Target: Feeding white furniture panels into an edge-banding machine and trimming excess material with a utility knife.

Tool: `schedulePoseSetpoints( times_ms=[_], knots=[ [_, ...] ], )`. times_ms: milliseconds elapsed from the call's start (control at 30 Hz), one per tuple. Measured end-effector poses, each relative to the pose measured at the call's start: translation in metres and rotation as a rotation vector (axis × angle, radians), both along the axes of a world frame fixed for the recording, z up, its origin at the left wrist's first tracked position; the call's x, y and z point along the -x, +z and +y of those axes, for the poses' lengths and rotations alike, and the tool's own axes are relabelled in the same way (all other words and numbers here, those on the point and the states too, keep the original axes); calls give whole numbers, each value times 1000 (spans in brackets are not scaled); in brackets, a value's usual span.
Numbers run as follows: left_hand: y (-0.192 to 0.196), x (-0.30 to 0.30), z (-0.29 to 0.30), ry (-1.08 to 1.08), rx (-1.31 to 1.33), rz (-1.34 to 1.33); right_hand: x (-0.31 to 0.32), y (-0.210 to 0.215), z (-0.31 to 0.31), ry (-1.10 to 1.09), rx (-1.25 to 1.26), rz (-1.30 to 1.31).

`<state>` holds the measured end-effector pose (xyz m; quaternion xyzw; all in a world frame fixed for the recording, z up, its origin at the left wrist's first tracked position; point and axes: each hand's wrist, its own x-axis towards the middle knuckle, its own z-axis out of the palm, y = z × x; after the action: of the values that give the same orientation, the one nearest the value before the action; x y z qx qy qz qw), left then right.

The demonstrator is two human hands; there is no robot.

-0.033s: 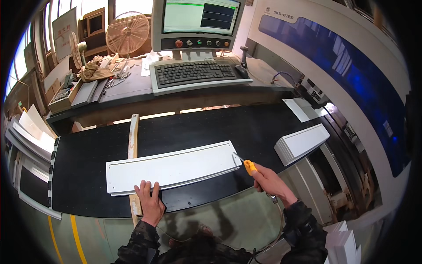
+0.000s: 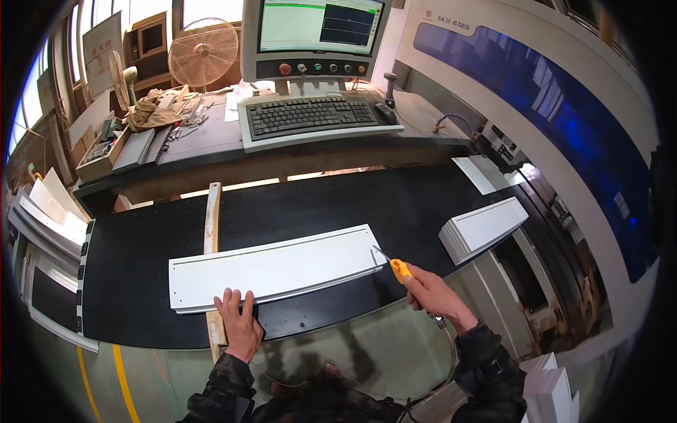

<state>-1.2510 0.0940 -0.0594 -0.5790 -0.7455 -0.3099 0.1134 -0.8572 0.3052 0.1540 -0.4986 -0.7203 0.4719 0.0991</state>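
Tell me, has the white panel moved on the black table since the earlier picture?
No. The white panel lies in the same place on the black table, crossing the wooden strip as before.

wooden strip (image 2: 211, 211): middle hidden under white panel (image 2: 275, 268) | yellow-handled tool (image 2: 399, 268): tip too small to tell

A long white panel (image 2: 275, 269) lies flat on the black worktable (image 2: 141, 282). The left hand (image 2: 238, 323) presses on the panel's near edge, fingers spread on its surface. At the panel's right end, the right hand (image 2: 434, 295) grips a yellow-handled tool (image 2: 395, 266) whose thin metal tip touches the panel's corner. Right of the panel sits a stack of white panels (image 2: 483, 227). Beyond the panel stands a keyboard (image 2: 310, 116) beneath a monitor (image 2: 315, 28), a fan (image 2: 204, 53) to their left.
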Motion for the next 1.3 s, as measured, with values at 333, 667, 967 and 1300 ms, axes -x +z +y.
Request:
schedulePoseSetpoints(
  times_ms=[333,667,967,1300],
  knots=[
    [0,-4,1,-3,-23,-6,-23,5,-46,-8,-252,-174],
    [4,3,-4,20,-26,5,18,10,-82,108,60,-65],
    [3,4,-7,-6,-76,14,125,4,-146,598,-57,198],
    [-8,0,-9,-3,-19,-1,-44,-31,-126,166,-168,-90]
  ],
)
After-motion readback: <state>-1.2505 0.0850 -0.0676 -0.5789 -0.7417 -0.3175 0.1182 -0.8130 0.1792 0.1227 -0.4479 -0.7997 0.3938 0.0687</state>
